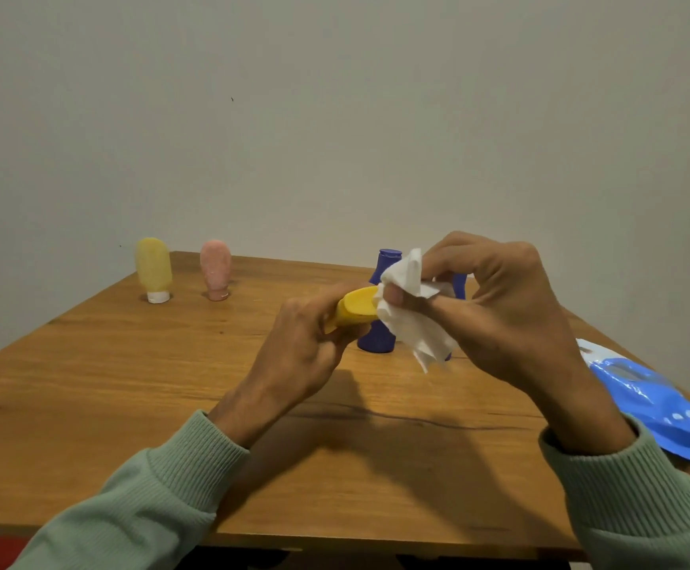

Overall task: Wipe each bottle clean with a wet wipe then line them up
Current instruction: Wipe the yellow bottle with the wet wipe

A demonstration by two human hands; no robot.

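Observation:
My left hand (pixel 302 355) grips a yellow bottle (pixel 355 310) above the table, holding it sideways. My right hand (pixel 499 310) pinches a crumpled white wet wipe (pixel 413 314) against the bottle's right end. Behind the hands a dark blue bottle (pixel 378 335) stands on the table, and another blue bottle (pixel 459 285) shows partly behind my right fingers. At the far left a pale yellow bottle (pixel 154 269) and a pink bottle (pixel 215 269) stand cap-down, side by side.
A blue wet wipe pack (pixel 660 405) lies at the right edge of the wooden table (pixel 129 405). A plain wall rises just behind the table's far edge.

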